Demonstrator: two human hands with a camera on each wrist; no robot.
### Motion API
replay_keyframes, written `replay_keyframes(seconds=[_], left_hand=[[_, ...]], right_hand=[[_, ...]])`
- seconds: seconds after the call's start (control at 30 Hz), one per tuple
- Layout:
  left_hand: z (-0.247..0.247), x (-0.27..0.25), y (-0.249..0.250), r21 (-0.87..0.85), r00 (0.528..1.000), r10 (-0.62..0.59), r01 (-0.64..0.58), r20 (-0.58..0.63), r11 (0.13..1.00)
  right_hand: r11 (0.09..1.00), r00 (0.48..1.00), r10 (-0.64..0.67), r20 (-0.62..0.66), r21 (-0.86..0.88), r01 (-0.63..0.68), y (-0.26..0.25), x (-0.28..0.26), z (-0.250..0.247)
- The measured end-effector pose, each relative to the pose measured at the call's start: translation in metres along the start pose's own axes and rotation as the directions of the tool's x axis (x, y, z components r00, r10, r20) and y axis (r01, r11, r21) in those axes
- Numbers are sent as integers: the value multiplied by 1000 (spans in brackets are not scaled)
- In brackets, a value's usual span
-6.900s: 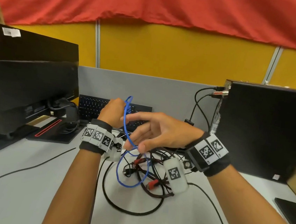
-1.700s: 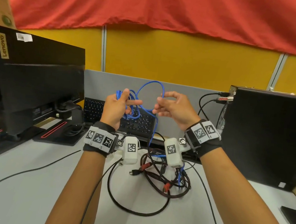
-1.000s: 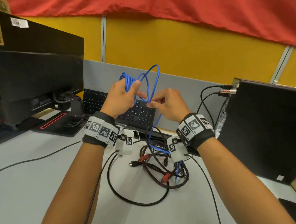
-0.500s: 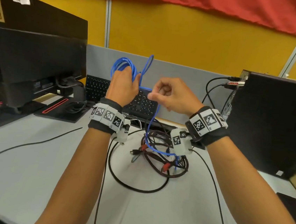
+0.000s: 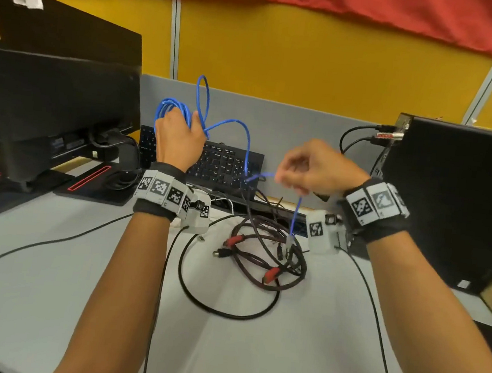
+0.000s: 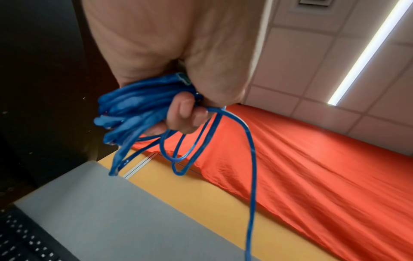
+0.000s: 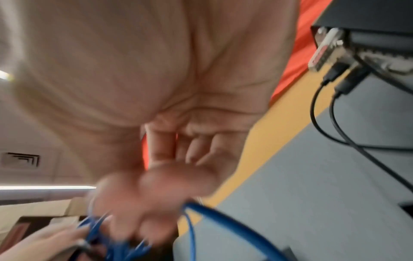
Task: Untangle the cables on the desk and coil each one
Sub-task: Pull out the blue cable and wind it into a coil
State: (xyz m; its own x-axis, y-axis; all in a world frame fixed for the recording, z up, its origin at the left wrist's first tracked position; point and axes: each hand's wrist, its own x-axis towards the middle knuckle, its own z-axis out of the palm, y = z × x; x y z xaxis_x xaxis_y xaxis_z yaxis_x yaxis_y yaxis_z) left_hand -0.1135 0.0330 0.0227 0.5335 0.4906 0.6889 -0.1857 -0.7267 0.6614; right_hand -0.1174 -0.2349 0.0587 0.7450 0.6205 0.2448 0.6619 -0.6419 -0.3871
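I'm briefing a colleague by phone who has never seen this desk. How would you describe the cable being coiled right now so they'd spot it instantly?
Start at the black keyboard against the grey partition, between the monitor and the computer tower. Just above it, the left hand grips a bundle of loops while the right hand pinches the trailing end. That is the blue cable: the only blue one, raised above the black and reddish cable pile.

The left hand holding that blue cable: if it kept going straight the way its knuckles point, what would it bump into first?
The left hand, gripping the blue cable coils, points up and away. It would probably meet the grey partition behind the keyboard first, though depth is hard to judge.
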Motion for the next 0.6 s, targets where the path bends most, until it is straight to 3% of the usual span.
replay_keyframes(seconds=[0.07, 0.13, 0.17, 0.2, 0.23, 0.3, 0.33, 0.37, 0.43, 0.6], left_hand=[[0, -1, -1, -9, 1000, -24, 24, -16, 1000], [0, -2, -2, -31, 999, -44, 43, -30, 999], [0, -3, -3, -43, 998, -54, 53, -34, 998], [-1, -3, -3, -50, 997, -66, 64, -41, 997], [-1, -3, -3, -49, 996, -78, 75, -48, 996], [-1, -3, -2, -50, 994, -82, 79, -73, 996], [-1, -3, -1, -54, 992, -82, 78, -91, 996], [-1, -2, 1, -56, 990, -82, 76, -112, 996], [-2, -2, 4, -67, 984, -76, 66, -159, 996], [-1, -6, 15, -136, 975, -20, -10, -221, 991]], right_hand=[[999, 956, -16, -292, -33, 7, 1, 6, -18], [998, 839, -44, -543, 13, 61, 3, 11, -30], [994, 786, -48, -616, 50, 100, 4, 12, -34], [989, 770, -49, -636, 76, 127, 5, 14, -36], [991, 813, -63, -579, 58, 118, 8, 15, -35], [988, 972, -48, -231, -153, 12, 13, 17, -27], [966, 998, 18, -52, -257, -31, 18, 17, -21], [950, 995, 87, 43, -304, -70, 22, 18, -17], [953, 992, 120, 45, -285, -103, 27, 19, -13], [988, 997, -4, -71, -156, -7, 8, 34, -10]])
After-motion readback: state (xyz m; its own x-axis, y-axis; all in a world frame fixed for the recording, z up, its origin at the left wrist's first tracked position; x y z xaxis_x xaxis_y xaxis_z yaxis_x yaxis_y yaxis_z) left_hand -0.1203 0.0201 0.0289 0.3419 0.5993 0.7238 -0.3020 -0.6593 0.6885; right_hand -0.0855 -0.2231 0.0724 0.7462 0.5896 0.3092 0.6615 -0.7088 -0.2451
